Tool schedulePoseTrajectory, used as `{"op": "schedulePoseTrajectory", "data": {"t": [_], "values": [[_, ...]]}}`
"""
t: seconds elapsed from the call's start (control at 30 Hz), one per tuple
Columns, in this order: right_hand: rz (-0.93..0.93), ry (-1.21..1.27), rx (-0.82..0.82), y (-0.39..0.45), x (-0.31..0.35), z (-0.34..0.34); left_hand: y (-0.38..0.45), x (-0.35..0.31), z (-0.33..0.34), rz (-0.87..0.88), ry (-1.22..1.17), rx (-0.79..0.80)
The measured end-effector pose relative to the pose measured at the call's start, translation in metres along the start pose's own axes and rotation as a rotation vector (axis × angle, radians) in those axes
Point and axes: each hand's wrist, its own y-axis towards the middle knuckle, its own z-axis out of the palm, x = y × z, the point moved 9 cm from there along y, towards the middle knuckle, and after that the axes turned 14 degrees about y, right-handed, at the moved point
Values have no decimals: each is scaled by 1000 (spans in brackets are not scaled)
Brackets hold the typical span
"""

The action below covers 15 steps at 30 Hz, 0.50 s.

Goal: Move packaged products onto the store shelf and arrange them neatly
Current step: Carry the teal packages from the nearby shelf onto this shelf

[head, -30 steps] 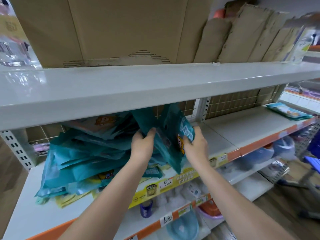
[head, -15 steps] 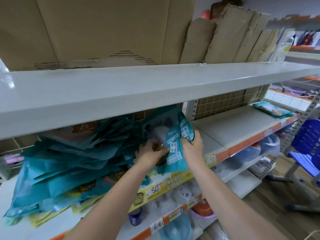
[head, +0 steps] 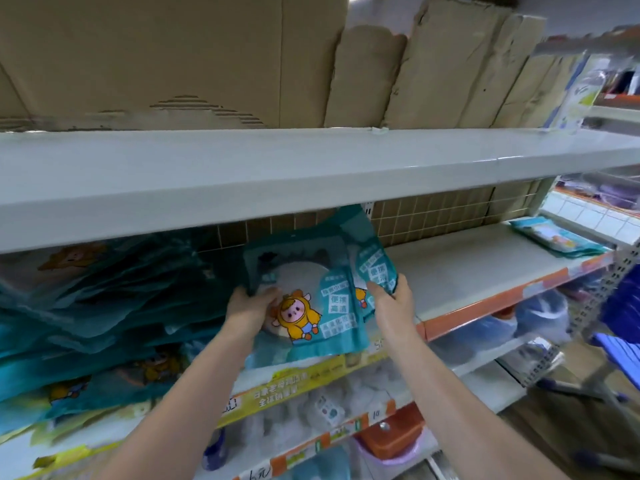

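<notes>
Both hands hold teal packets upright at the front of the middle shelf (head: pixel 467 271). My left hand (head: pixel 251 306) grips the left edge of the front teal packet (head: pixel 311 289), which shows a cartoon figure in a yellow coat. My right hand (head: pixel 393 301) pinches the right side, where a second teal packet (head: pixel 375 265) sits just behind the first. A loose heap of the same teal packets (head: pixel 86 313) lies slumped on the shelf to the left.
The upper shelf board (head: pixel 311 174) overhangs the hands and carries flattened cardboard (head: pixel 173 57). Another teal packet (head: pixel 557 237) lies flat at the far right of the middle shelf. Lower shelves hold price tags, plastic goods and an orange lid. A blue chair (head: pixel 620 327) stands right.
The packets have been turned from edge-on to face me, showing the cartoon front, and lifted slightly away from the heap. The view has shifted right and closer.
</notes>
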Motion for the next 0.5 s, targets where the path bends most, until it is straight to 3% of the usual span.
{"op": "schedulePoseTrajectory", "data": {"t": [0.3,0.5], "values": [[64,-13,-32,57,8,-113,-31,-10,55,11,-245,-150],[121,44,-68,83,13,-179,-47,-24,103,29,-285,-147]]}}
